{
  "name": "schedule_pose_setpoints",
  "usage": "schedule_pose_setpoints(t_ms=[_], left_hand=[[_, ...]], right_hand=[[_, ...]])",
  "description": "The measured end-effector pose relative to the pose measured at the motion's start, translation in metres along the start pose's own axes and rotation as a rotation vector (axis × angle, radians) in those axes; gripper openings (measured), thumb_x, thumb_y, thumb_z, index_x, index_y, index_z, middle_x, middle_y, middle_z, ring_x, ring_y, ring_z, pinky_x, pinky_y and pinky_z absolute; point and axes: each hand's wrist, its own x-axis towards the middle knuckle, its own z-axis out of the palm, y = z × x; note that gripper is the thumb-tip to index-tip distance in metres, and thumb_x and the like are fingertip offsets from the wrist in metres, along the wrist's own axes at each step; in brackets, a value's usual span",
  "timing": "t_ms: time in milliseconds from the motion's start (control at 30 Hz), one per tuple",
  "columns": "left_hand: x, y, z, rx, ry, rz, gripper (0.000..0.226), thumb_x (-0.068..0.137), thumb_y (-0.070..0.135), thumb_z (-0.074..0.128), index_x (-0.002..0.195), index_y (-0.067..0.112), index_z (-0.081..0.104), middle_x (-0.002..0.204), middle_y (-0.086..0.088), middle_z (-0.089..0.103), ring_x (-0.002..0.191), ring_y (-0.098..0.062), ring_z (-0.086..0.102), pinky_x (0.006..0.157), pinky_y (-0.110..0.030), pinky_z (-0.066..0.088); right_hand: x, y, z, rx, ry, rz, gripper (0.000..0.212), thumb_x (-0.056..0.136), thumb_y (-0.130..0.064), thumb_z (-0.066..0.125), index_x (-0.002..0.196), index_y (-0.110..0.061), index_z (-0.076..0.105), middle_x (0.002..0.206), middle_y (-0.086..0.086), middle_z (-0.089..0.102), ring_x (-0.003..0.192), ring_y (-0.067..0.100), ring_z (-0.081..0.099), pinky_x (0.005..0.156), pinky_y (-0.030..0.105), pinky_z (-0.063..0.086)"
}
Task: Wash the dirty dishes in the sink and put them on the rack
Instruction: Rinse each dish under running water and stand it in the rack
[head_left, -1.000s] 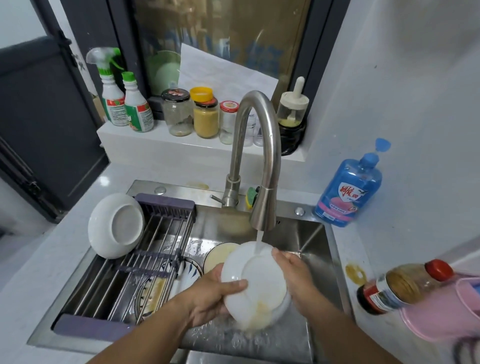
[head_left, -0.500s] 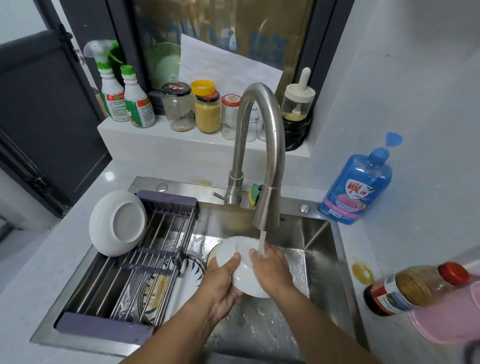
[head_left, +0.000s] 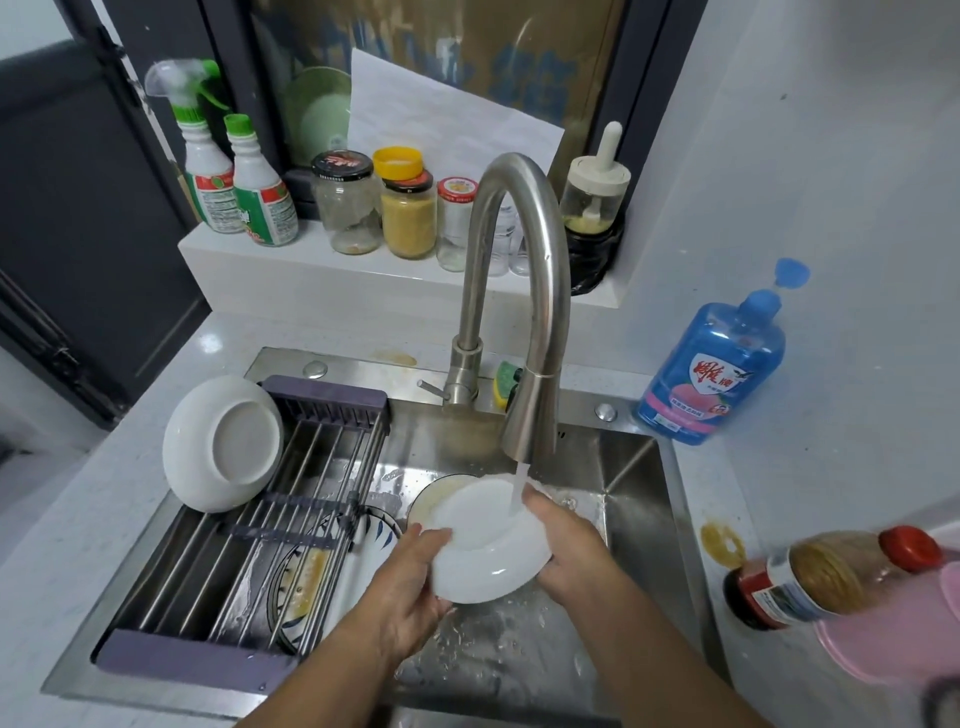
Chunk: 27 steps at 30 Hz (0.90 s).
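I hold a white plate bottom side up under the running faucet, over the steel sink. My left hand grips its left rim, thumb on top. My right hand holds the right rim, and water falls by its fingers. A clean white plate leans upside down at the far left of the purple-framed rack that spans the sink's left half. Below the rack lies a dirty blue-patterned dish. Another bowl sits in the sink behind the held plate.
A blue soap bottle stands on the counter to the right, with a sauce bottle and a pink container nearer me. Spray bottles and jars line the ledge behind the faucet. A green sponge lies by the faucet base.
The plate has been turned from facing me to bottom side up under the stream. Both hands have shifted along its rim and keep hold of it.
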Motion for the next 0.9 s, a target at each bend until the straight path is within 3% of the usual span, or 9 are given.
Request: schedule_pose_setpoints(t_ms=[100, 200, 333, 467, 533, 633, 700, 800, 900], left_hand=[[0.007, -0.011, 0.011, 0.37, 0.085, 0.088, 0.073, 0.089, 0.045, 0.073, 0.15, 0.022, 0.04, 0.133, -0.01, 0.064, 0.112, -0.036, 0.067, 0.087, -0.053, 0.06], [0.0, -0.012, 0.034, 0.699, 0.155, 0.29, 0.087, 0.08, 0.075, 0.045, 0.153, 0.028, 0.037, 0.147, -0.004, 0.052, 0.129, -0.028, 0.054, 0.108, -0.05, 0.048], [-0.002, -0.01, 0.053, 1.059, 0.079, 0.494, 0.086, 0.085, 0.074, 0.005, 0.158, 0.036, 0.03, 0.163, 0.015, 0.029, 0.154, -0.01, 0.016, 0.127, -0.042, 0.013], [-0.003, 0.001, 0.064, 1.047, 0.02, 0.547, 0.073, 0.095, 0.069, 0.008, 0.159, 0.04, 0.024, 0.164, 0.02, 0.018, 0.154, -0.004, 0.009, 0.128, -0.043, 0.01], [0.021, 0.008, 0.061, 0.956, 0.019, 0.472, 0.062, 0.098, 0.071, 0.018, 0.152, 0.046, 0.035, 0.165, 0.014, 0.02, 0.152, -0.012, 0.021, 0.126, -0.048, 0.019], [0.074, 0.012, 0.039, 0.701, 0.023, 0.307, 0.073, 0.079, 0.09, 0.04, 0.125, 0.039, 0.064, 0.134, -0.011, 0.065, 0.12, -0.032, 0.065, 0.102, -0.059, 0.049], [0.033, 0.032, 0.059, 0.611, 0.015, 0.205, 0.069, 0.086, 0.078, 0.044, 0.11, 0.021, 0.075, 0.109, -0.017, 0.075, 0.095, -0.034, 0.074, 0.089, -0.05, 0.058], [0.003, 0.043, 0.069, 0.496, -0.018, 0.082, 0.06, 0.1, 0.06, 0.042, 0.095, 0.011, 0.076, 0.087, -0.016, 0.077, 0.07, -0.029, 0.072, 0.066, -0.031, 0.055], [0.003, 0.032, 0.057, 0.328, -0.038, 0.011, 0.054, 0.096, 0.06, 0.05, 0.098, 0.01, 0.071, 0.089, -0.011, 0.078, 0.072, -0.029, 0.073, 0.066, -0.035, 0.06]], right_hand=[[-0.013, 0.002, 0.016, -0.045, 0.099, -0.094, 0.027, 0.084, -0.014, 0.081, 0.106, -0.003, 0.07, 0.096, 0.019, 0.076, 0.09, 0.04, 0.073, 0.076, 0.052, 0.061], [-0.025, 0.005, 0.032, -0.042, 0.156, -0.166, 0.021, 0.087, -0.016, 0.079, 0.099, -0.004, 0.067, 0.092, 0.016, 0.074, 0.082, 0.034, 0.072, 0.07, 0.04, 0.06], [-0.03, 0.003, 0.044, -0.089, 0.19, -0.29, 0.011, 0.091, -0.016, 0.076, 0.093, -0.008, 0.068, 0.083, 0.007, 0.073, 0.074, 0.02, 0.071, 0.067, 0.027, 0.057], [-0.029, -0.006, 0.04, -0.235, 0.183, -0.379, 0.009, 0.09, -0.022, 0.076, 0.091, -0.014, 0.072, 0.083, 0.002, 0.075, 0.081, 0.021, 0.074, 0.071, 0.03, 0.057], [-0.034, -0.011, 0.034, -0.309, 0.132, -0.401, 0.008, 0.089, -0.022, 0.076, 0.092, -0.017, 0.071, 0.084, 0.001, 0.076, 0.081, 0.021, 0.073, 0.073, 0.034, 0.059], [-0.046, -0.014, 0.026, -0.444, 0.024, -0.43, 0.013, 0.084, -0.024, 0.079, 0.094, -0.02, 0.071, 0.085, 0.0, 0.077, 0.081, 0.022, 0.075, 0.08, 0.042, 0.061], [-0.053, -0.017, 0.019, -0.506, -0.059, -0.434, 0.016, 0.082, -0.023, 0.08, 0.096, -0.019, 0.072, 0.085, 0.001, 0.078, 0.081, 0.022, 0.075, 0.08, 0.042, 0.061], [-0.062, -0.03, 0.009, -0.382, -0.107, -0.39, 0.017, 0.087, -0.017, 0.078, 0.1, -0.011, 0.07, 0.094, 0.011, 0.078, 0.085, 0.028, 0.075, 0.076, 0.043, 0.059], [-0.059, -0.041, 0.0, -0.179, -0.078, -0.339, 0.018, 0.088, -0.018, 0.077, 0.1, -0.009, 0.069, 0.09, 0.011, 0.078, 0.077, 0.026, 0.074, 0.065, 0.037, 0.059]])
